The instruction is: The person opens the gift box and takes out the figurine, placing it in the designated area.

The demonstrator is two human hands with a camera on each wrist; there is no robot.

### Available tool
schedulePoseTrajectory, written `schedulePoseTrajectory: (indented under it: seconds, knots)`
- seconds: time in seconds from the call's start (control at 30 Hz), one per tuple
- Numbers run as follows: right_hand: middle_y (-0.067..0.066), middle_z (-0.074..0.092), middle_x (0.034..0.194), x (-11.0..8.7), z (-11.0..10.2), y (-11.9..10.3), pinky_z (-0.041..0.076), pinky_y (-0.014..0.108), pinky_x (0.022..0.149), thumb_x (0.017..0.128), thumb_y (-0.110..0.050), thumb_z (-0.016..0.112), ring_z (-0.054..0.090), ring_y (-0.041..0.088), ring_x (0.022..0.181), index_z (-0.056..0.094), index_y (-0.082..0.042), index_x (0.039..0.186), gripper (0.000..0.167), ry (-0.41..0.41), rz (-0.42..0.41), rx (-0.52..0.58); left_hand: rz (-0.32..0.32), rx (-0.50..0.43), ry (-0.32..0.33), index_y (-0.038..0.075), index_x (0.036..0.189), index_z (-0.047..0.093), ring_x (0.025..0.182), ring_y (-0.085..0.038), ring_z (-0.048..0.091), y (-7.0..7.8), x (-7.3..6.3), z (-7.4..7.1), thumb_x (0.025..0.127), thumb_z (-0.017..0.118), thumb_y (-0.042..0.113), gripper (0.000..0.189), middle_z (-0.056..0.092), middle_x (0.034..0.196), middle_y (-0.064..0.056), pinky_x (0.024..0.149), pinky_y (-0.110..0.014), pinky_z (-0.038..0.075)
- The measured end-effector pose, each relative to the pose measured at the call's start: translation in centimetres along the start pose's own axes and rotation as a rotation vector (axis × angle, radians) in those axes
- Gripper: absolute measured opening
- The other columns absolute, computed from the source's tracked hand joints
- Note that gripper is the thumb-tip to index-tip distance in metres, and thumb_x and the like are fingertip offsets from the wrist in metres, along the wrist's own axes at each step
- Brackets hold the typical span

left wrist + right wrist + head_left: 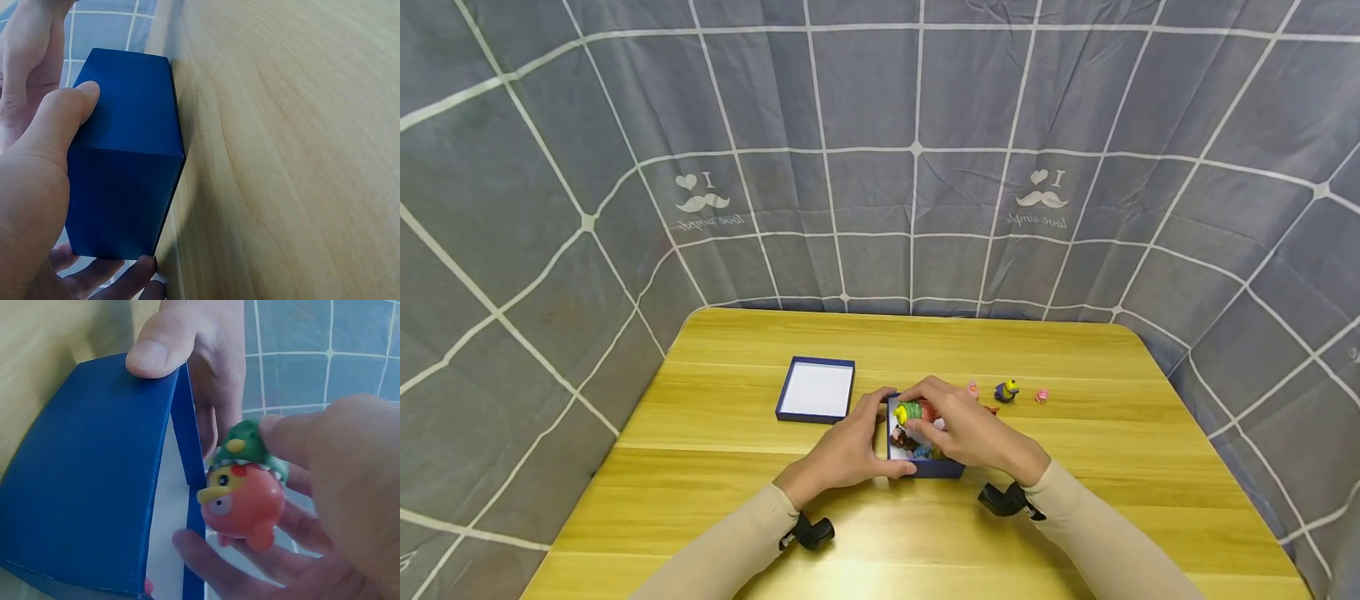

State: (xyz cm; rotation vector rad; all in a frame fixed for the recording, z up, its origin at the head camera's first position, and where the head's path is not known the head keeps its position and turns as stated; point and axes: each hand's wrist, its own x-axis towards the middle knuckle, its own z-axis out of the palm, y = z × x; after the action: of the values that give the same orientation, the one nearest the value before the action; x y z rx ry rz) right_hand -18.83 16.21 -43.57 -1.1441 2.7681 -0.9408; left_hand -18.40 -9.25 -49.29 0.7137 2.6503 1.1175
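A blue box (937, 470) with a white inside stands on the table, its top uncovered. My left hand (844, 448) grips the box's left side, the thumb (72, 107) on one wall and the fingertips on the opposite one. Over the opening, my right hand (976, 428) holds a toy figure (247, 503) between thumb and fingers. The figure has a round red body, a yellow face patch and a green cap. Below it several small figures (899, 438), brown and blue among them, lie in the box, partly hidden by the right hand.
A square blue lid (816, 388) lies white side up, left of and behind the box. To the box's right stand a dark blue and yellow figure (1006, 391), a pink figure (973, 389) and another pink one (1042, 396). A grey checked curtain (880, 200) surrounds the wooden table (715, 500).
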Motion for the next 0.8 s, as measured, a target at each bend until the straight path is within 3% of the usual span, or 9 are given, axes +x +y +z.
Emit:
schedulePoseTrajectory:
  seconds: [0.3,0.57,0.8]
  knots:
    - [0.007,0.074,0.139,-0.8,0.1,0.2,0.064,0.027,0.089,0.116,-0.020,0.076,0.068,0.009,0.105,0.070,-0.008,0.149,0.035,0.097,0.024,0.105,-0.022,0.001,0.003,0.012,0.182,0.030,0.117,-0.022,0.071,0.2,0.0,0.0,0.090,0.098,0.064,0.126,0.053,0.172,-0.018,0.104,-0.050,0.063]
    - [0.007,0.078,0.138,-1.5,0.0,0.4,0.064,0.026,0.084,0.113,-0.016,0.080,0.072,0.010,0.102,0.073,-0.006,0.147,0.037,0.158,0.007,0.162,-0.023,0.004,0.003,0.012,0.183,0.029,0.125,-0.026,0.072,0.1,0.0,0.1,0.090,0.098,0.064,0.126,0.050,0.176,-0.018,0.109,-0.054,0.062]
    - [0.004,0.080,0.137,-2.3,-0.2,0.3,0.068,0.028,0.088,0.110,-0.015,0.084,0.073,0.013,0.109,0.076,-0.016,0.142,0.033,0.204,0.023,0.207,-0.028,-0.001,0.003,0.014,0.183,0.030,0.125,-0.027,0.073,0.2,0.1,0.1,0.089,0.098,0.065,0.126,0.050,0.176,-0.018,0.110,-0.055,0.062]
